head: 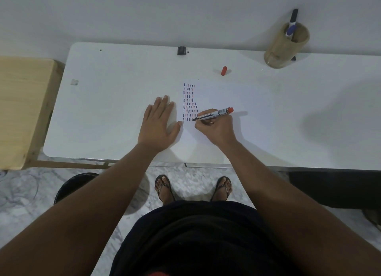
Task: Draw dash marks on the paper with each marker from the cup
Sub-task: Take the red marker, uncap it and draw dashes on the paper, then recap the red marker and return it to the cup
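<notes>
A white sheet of paper (222,102) lies on the white table (115,102), with several rows of red and blue dash marks (189,102) at its left side. My right hand (214,127) grips a red marker (214,113), its tip touching the paper at the lowest row of dashes. My left hand (159,121) rests flat on the table at the paper's left edge, fingers spread. The red cap (224,70) lies beyond the paper. A wooden cup (287,46) at the back right holds a blue marker (291,24).
A small black object (181,50) sits at the table's far edge. A wooden stool or bench (22,111) stands to the left of the table. A dark round bin (72,187) and my sandalled feet are on the marble floor below.
</notes>
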